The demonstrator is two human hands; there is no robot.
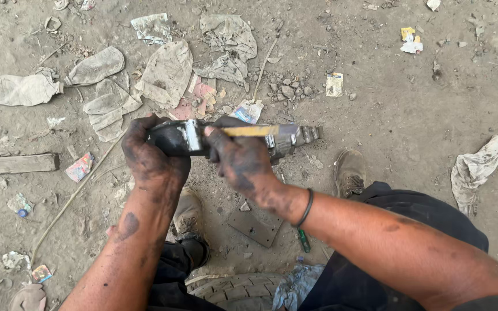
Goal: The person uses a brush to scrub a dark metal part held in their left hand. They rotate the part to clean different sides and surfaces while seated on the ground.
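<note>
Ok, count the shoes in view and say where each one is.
2. One dusty shoe sits below the left hand, beside the forearm. The other shoe sits right of the metal shaft, above the dark trouser knee. Neither looks hidden.

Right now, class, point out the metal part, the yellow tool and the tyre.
metal part [174, 138], head view, dark body by the left hand.
yellow tool [252, 131], head view, mid-shaft.
tyre [234, 291], head view, tread.
</note>
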